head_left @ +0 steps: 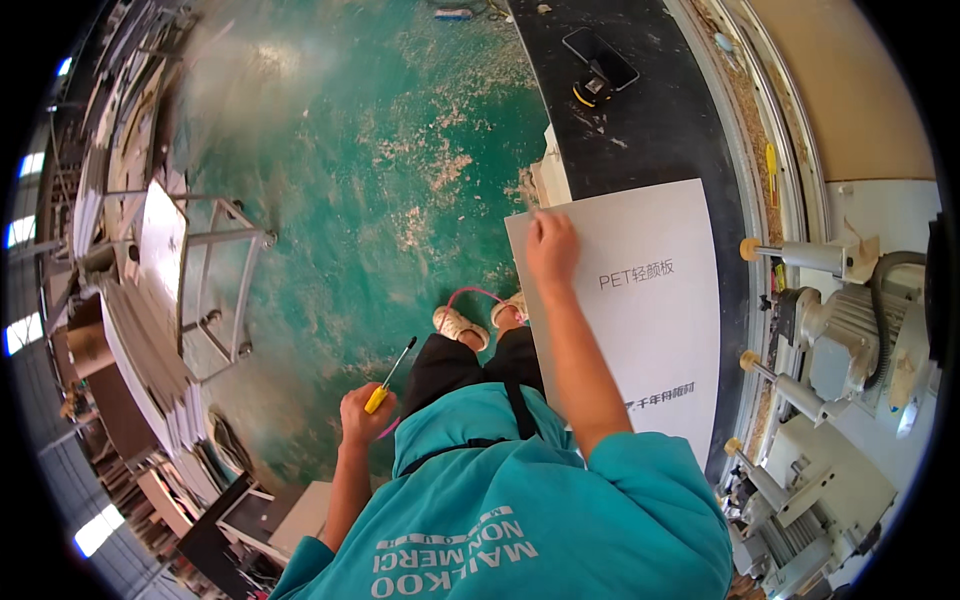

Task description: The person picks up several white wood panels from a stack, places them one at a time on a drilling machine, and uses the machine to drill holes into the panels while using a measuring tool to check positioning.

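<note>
My left hand (360, 410) is wrapped around the yellow handle of a screwdriver (376, 399), its dark shaft pointing up and away over the floor. My right hand (553, 248) is closed over the far left part of a white board (640, 320), near its corner. Whether anything small is inside those fingers is hidden. Dark printing marks the board, which lies along the black machine bed (640, 130) and juts past its left edge.
Farther along the bed lie a phone (602, 58) and a small black-and-yellow object (592, 92). A yellow-handled tool (771, 172) rests by the rail. Motors (850, 335) line the right side. A metal-framed cart (215, 240) and stacked panels (145, 365) stand left; wood chips litter the green floor (330, 200).
</note>
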The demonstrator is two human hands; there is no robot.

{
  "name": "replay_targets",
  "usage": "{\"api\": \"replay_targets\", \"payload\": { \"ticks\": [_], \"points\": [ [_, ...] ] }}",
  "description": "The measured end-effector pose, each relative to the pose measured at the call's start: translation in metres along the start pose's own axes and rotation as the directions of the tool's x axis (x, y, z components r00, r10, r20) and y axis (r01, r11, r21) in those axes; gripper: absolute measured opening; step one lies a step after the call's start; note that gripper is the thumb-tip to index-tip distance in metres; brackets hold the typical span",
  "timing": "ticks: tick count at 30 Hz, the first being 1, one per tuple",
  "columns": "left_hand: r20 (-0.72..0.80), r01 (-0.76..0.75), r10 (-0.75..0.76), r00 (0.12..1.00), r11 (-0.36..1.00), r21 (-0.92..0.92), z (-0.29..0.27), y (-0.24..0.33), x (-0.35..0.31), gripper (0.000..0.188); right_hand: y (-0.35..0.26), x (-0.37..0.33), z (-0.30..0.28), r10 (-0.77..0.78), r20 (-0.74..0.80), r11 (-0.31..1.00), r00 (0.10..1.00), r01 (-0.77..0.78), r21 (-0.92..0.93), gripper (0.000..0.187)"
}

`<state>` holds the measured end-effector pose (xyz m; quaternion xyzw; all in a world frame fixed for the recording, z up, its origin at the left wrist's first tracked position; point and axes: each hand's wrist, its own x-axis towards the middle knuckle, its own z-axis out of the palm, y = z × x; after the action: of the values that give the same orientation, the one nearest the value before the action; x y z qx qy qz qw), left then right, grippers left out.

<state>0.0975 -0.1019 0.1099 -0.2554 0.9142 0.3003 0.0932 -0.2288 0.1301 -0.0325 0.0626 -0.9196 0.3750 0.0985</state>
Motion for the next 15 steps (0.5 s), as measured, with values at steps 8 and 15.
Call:
{"api": "replay_targets", "payload": {
  "ticks": [8, 15],
  "points": [
    [-0.1, 0.011, -0.014, 0.995, 0.999, -0.035, -0.003, -0.015, -0.029, 0.015, -0.005, 0.05, -0.01, -0.406, 0.412, 0.9, 0.816, 0.436, 0.023, 0.007],
    [-0.133, 0.073, -0.097, 0.986, 0.983, -0.171, -0.006, -0.048, -0.074, 0.016, 0.002, 0.014, -0.037, -0.567, 0.503, 0.798, 0.652, 0.587, 0.137, 0.01]
  ]
}}
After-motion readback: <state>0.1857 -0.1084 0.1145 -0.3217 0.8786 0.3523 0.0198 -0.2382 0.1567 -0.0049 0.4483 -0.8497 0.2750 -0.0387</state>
